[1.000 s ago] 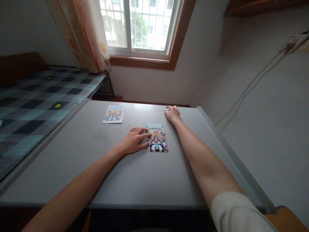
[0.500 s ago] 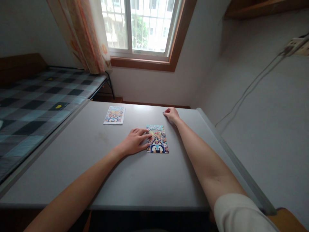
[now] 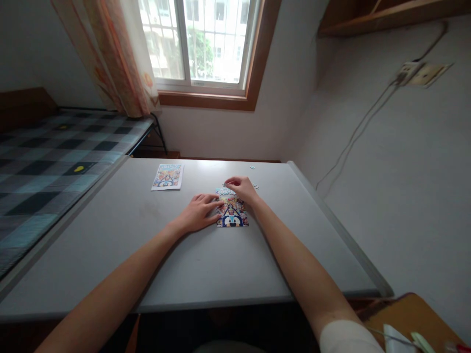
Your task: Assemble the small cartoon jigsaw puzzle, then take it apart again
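One left hand [image 3: 200, 213], fingers spread, touches the puzzle [image 3: 232, 216] at frame centre; the right hand [image 3: 240, 188] pinches a small piece [image 3: 224, 185] at its top. Farther, left of centre, lies a printed sheet [image 3: 167, 177], its lettering unreadably blurred.

From here the bench [image 3: 206, 264] looks smooth, with a soft sheen along its far edge. The jigsaw [image 3: 233, 208] looks like printed card, the picture sheet [image 3: 168, 177] like paper. The curtain [image 3: 106, 59] and mattress cover [image 3: 73, 152] are cloth; window trim [image 3: 206, 101] and shelf [image 3: 368, 25], wood; the wall [image 3: 405, 171], matt.
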Available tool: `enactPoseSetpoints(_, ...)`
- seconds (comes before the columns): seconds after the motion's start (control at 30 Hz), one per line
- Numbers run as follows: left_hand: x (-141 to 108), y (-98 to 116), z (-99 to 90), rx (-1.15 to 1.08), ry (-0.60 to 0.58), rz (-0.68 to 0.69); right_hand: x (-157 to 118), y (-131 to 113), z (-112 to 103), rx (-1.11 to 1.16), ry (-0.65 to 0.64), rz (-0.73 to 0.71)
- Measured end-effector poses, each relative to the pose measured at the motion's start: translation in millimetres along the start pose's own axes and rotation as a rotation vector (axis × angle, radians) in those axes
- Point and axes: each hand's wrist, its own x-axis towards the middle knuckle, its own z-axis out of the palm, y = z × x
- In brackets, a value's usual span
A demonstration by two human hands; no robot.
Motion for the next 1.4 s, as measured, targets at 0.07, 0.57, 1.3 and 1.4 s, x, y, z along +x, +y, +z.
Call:
enactPoseSetpoints(0.07,0,0,-0.1,-0.007,0.001,0.000,-8,0,4,-0.055,0.018,-0.022)
enactPoseSetpoints(0.57,-1,-2,-0.8,-0.008,-0.002,0.008,-23,4,16,-0.250,-0.049,-0.061)
enactPoseSetpoints(1.3,-1,-2,0.1,0.005,-0.005,0.007,-27,0,21,-0.332,0.028,-0.119)
enactPoseSetpoints(1.4,0,-3,0.7,0.015,-0.007,0.015,-28,-2,22,-0.396,-0.005,-0.110)
